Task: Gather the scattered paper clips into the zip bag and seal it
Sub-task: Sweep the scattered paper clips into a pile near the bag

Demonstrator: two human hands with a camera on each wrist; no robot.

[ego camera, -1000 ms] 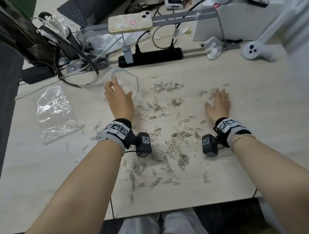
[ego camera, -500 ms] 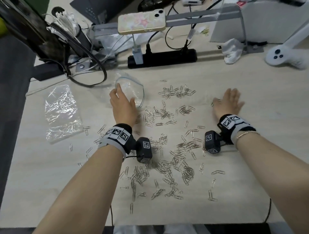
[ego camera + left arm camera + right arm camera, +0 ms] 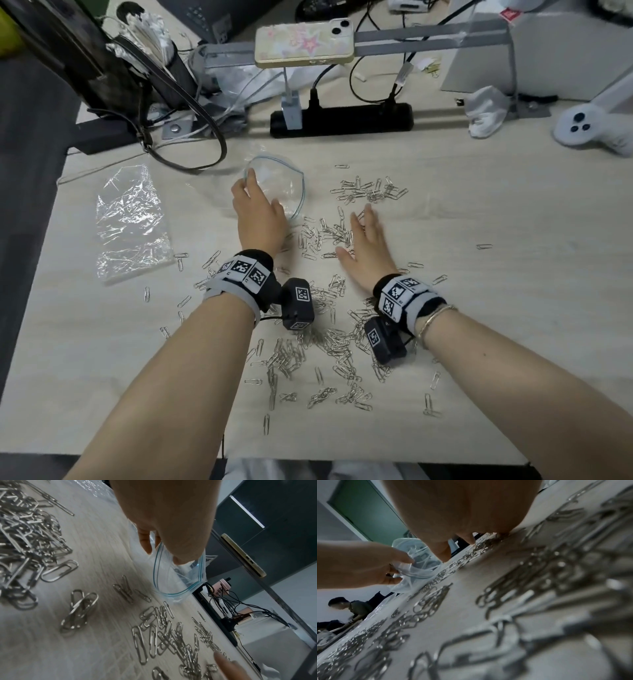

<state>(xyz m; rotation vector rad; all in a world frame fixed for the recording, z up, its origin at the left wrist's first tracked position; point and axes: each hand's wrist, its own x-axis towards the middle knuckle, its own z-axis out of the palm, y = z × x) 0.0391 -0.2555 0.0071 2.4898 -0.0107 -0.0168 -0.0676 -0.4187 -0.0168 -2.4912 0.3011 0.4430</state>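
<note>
The clear zip bag [image 3: 286, 186] with a blue zip line lies at the middle back of the table, its mouth facing right. My left hand [image 3: 258, 212] pinches the near rim of the bag [image 3: 173, 582] and holds the mouth open. Silver paper clips [image 3: 329, 342] lie scattered over the table's middle, with one cluster [image 3: 370, 192] right of the bag. My right hand [image 3: 364, 246] lies flat on the table, fingers straight, its edge against a bunch of clips [image 3: 322, 236] just right of the bag's mouth. In the right wrist view the bag [image 3: 419, 566] is beyond my fingers.
A crumpled clear plastic wrap [image 3: 132, 219] lies at the left. Behind the bag are a dark strap loop [image 3: 191, 161], a black power strip [image 3: 342, 120] with cables and a phone [image 3: 305, 42] on a grey rail. A white controller [image 3: 589, 132] sits far right.
My right hand has slid left across the table from the right side to the clips beside the bag's mouth. My left hand has stayed on the bag.
</note>
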